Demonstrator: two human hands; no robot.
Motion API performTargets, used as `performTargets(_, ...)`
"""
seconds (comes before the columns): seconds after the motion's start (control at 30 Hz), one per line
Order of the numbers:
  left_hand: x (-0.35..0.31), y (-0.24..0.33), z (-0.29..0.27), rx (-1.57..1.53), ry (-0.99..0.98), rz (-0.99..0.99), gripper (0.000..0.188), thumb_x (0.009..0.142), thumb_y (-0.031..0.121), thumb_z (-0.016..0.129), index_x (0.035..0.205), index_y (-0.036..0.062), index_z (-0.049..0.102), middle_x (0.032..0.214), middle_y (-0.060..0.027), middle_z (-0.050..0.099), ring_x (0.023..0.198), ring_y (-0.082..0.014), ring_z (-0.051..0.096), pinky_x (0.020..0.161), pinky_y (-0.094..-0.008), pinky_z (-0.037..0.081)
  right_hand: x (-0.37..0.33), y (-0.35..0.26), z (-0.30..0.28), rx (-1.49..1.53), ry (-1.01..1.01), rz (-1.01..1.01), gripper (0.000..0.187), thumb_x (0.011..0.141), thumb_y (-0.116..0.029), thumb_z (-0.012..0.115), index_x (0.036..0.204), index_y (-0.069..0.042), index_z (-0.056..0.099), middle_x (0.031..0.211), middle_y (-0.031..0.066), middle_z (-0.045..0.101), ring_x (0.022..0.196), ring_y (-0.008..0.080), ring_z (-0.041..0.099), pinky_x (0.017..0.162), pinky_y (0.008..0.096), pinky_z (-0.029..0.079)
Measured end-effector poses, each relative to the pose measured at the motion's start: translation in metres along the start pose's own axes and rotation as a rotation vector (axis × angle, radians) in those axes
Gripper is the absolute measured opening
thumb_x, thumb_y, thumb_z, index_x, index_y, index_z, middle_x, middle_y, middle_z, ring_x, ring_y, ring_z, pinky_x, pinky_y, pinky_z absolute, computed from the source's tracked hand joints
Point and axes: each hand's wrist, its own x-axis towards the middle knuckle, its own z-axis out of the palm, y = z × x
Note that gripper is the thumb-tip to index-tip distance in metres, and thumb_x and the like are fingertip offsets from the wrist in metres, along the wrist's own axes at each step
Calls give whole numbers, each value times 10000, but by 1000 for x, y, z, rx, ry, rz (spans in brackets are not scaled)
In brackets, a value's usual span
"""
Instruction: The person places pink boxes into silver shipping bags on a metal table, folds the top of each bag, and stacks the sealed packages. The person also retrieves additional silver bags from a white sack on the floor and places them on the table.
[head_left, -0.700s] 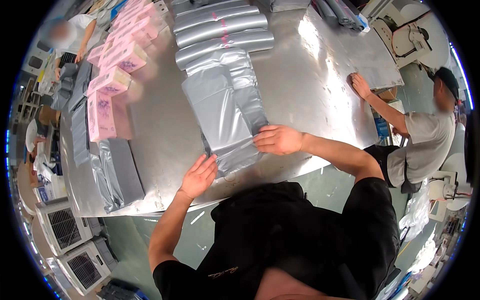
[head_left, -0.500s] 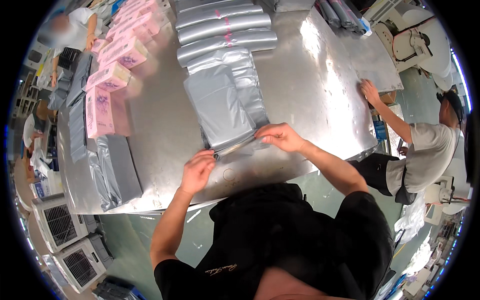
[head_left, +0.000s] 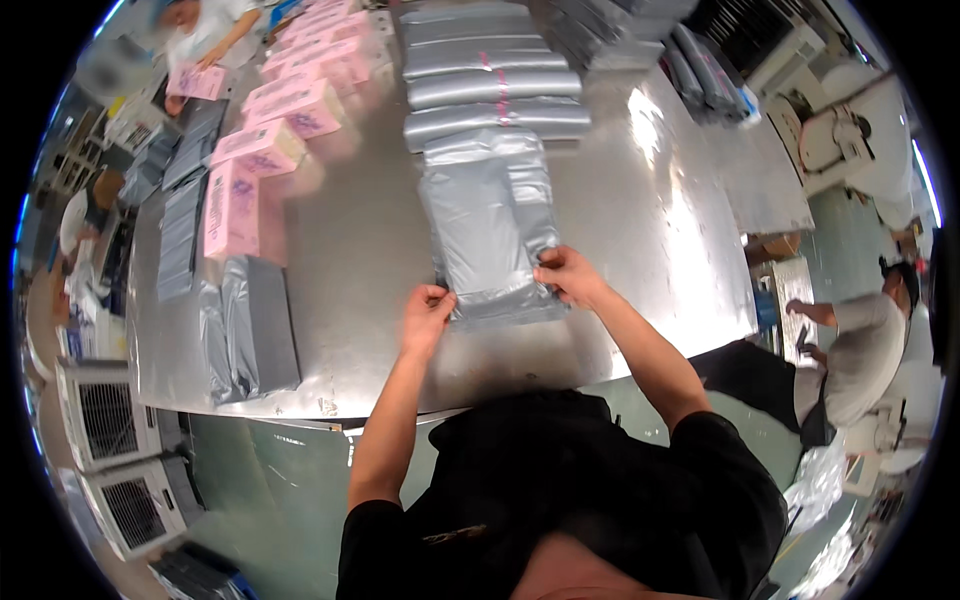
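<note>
In front of me lies a flat stack of grey plastic bags (head_left: 482, 235) on the metal table. My left hand (head_left: 428, 316) has its thumb and fingers closed on the near left edge of the top bag. At the near right edge my right hand (head_left: 570, 276) pinches the same bag. The near edge between my hands lies nearly flat, slightly creased. Just behind the stack sit several folded grey bag bundles (head_left: 497, 120) in a row, some with pink marks.
Pink boxes (head_left: 232, 210) line the left of the metal table (head_left: 350, 300), beside upright grey packages (head_left: 262, 330). More grey rolls (head_left: 705, 70) lie at the far right. A person (head_left: 215, 35) holds a pink box far left; another person (head_left: 865, 340) is on the right.
The near edge of the top bag, raised and folded before, now lies flatter. The view has shifted. The far-left person now holds a pink box; the person at right has drawn an arm back from the table.
</note>
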Motion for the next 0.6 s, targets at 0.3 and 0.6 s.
performTargets(0.3,-73,-32,-86,-1089,-74,-275,339,1069,313,511,1289,68,592,1198,-77,694,1053,-223,690,814,-381,616,-19,-89,152,83,-367,-68,1107,813,-392,866,1649,-117,194,1375,185,548,1163,242,589,865,398,511)
performTargets(0.6,-94,-115,-170,-1990,254,215,420,1050,269,373,1236,-4,634,1245,-173,715,1159,-315,697,892,-480,605,13,-155,419,-580,-785,-457,826,914,-432,763,1594,-182,369,1439,267,536,1018,285,711,713,384,616)
